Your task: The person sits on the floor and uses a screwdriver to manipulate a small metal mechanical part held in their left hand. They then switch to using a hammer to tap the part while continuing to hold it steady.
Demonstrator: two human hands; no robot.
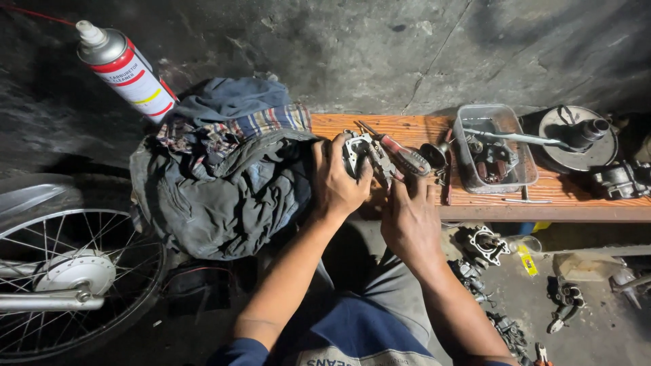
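The left hand is clenched around a small metal engine part, fingers wrapped over its near side and holding it just above the front edge of the wooden surface. The right hand is beside it, its fingers closed on a screwdriver with a red and black handle whose shaft angles in toward the metal part. The two hands almost touch, and the part sits between them near the left end of the surface.

Just left of the left hand a heap of dark rags and striped cloth covers that end of the surface. Behind it a spray can with a white body and red bands leans against the grey wall. To the right of the hands, along the middle of the surface, stands a clear plastic tray with small dark parts inside, and a long metal tool lies across its top. At the right end sit a round metal disc and another engine piece. On the floor below lie more metal parts, and a spoked wheel stands at the lower left.

The light is dim and the part is held in the air, not braced: the screwdriver tip could slip off and jab the left palm, or a loosened screw could drop to the cluttered floor and be lost among the parts there.
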